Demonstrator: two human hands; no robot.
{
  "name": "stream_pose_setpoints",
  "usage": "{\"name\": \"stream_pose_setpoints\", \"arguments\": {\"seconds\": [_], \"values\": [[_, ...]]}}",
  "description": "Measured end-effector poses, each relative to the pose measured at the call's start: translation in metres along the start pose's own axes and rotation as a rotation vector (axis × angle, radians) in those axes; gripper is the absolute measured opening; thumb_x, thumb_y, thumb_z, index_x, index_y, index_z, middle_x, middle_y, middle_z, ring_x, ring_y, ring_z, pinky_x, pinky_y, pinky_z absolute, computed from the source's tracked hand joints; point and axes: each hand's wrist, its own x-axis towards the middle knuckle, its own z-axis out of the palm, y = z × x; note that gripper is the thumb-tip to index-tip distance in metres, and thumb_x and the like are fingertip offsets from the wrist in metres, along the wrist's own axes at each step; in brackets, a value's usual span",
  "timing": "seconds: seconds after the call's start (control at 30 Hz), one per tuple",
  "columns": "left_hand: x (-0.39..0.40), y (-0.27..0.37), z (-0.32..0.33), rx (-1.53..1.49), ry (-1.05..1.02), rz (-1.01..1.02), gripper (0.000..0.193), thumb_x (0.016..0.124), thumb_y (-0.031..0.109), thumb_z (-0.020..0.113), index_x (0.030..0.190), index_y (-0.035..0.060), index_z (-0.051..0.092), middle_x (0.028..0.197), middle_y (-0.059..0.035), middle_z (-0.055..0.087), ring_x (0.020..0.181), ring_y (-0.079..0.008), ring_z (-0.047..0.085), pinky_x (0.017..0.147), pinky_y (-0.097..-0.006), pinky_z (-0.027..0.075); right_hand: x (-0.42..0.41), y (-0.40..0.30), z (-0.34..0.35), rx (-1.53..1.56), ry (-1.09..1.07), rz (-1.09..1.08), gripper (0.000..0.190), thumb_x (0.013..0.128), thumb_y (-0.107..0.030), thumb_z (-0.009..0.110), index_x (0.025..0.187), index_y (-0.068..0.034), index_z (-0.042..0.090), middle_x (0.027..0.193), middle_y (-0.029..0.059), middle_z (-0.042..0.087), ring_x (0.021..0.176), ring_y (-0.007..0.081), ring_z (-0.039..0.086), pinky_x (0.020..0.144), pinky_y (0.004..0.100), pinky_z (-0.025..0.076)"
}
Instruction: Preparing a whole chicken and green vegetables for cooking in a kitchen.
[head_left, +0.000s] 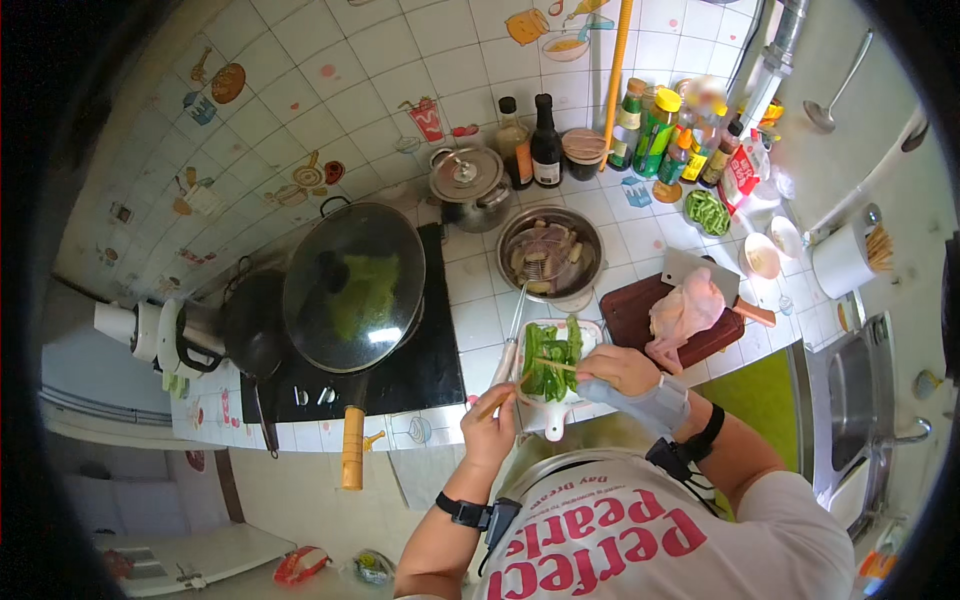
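Observation:
Green peppers (552, 360) lie in a white handled dish (553, 421) at the counter's front edge. My left hand (489, 429), at the dish's left side, is closed around a wooden chopstick whose tip points at the peppers. From the right, my right hand (619, 371) holds another wooden chopstick (553, 364) over the peppers; a grey cloth or cuff covers part of this hand and wrist. Behind the dish, a steel bowl (550, 217) holds cooked-looking pieces and a wire skimmer (514, 322), its handle leaning down beside the dish.
At left, a glass-lidded wok (354, 289) sits on the black cooktop (442, 337), its wooden handle (352, 450) jutting past the counter edge. At right, raw poultry (686, 311) and a cleaver (697, 271) lie on a dark red cutting board (626, 311). Bottles (547, 142) and a lidded pot (472, 191) stand behind.

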Motion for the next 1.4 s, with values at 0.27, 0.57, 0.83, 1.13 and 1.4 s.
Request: {"name": "stream_pose_setpoints", "arguments": {"seconds": [0.27, 0.57, 0.83, 1.13, 1.4], "values": [[0.002, 0.002, 0.011, 0.124, -0.045, 0.081, 0.011, 0.087, 0.001, 0.065, 0.097, 0.005, 0.066, 0.096, -0.0123, 0.071, 0.086, -0.0264, 0.07, 0.077, -0.0315, 0.052, 0.02, 0.01, -0.001, 0.016, -0.068, -0.004, 0.019, 0.088, -0.024, 0.065, 0.098, -0.008, 0.067, 0.091, 0.0092, 0.063, 0.079, 0.0306, 0.064, 0.068, 0.038, 0.052], [0.003, 0.001, 0.017, 0.108, -0.039, 0.099, 0.013, 0.085, -0.001, 0.065, 0.097, 0.0037, 0.066, 0.097, -0.0123, 0.071, 0.087, -0.028, 0.07, 0.076, -0.033, 0.054, 0.028, 0.005, -0.005, 0.054, -0.072, -0.042, 0.018, 0.085, -0.016, 0.068, 0.099, -0.005, 0.066, 0.085, 0.0113, 0.062, 0.077, 0.0302, 0.061, 0.067, 0.0372, 0.05], [0.003, -0.011, 0.022, 0.132, -0.073, 0.119, 0.013, 0.087, -0.003, 0.061, 0.098, 0.0035, 0.064, 0.099, -0.0125, 0.071, 0.088, -0.0288, 0.07, 0.075, -0.0331, 0.056, 0.037, 0.006, -0.005, 0.005, -0.149, -0.085, 0.021, 0.089, -0.022, 0.064, 0.103, -0.007, 0.064, 0.086, 0.0116, 0.061, 0.076, 0.0324, 0.062, 0.067, 0.0397, 0.05], [0.011, -0.01, 0.025, 0.132, -0.104, 0.139, 0.015, 0.085, -0.004, 0.061, 0.098, 0.0038, 0.061, 0.099, -0.0119, 0.071, 0.087, -0.0285, 0.07, 0.074, -0.0331, 0.056, 0.036, 0.004, -0.004, -0.021, -0.154, -0.125, 0.018, 0.088, -0.022, 0.064, 0.098, -0.008, 0.062, 0.084, 0.0104, 0.059, 0.073, 0.0306, 0.061, 0.064, 0.0387, 0.051], [0.013, -0.016, 0.022, 0.151, -0.122, 0.238, 0.022, 0.08, -0.008, 0.062, 0.097, 0.0055, 0.059, 0.098, -0.01, 0.07, 0.089, -0.0272, 0.069, 0.077, -0.0333, 0.056, 0.029, 0.017, -0.004, -0.082, -0.192, -0.226, 0.015, 0.086, -0.02, 0.064, 0.094, -0.01, 0.057, 0.082, 0.008, 0.056, 0.073, 0.0285, 0.06, 0.061, 0.0381, 0.05]]}}
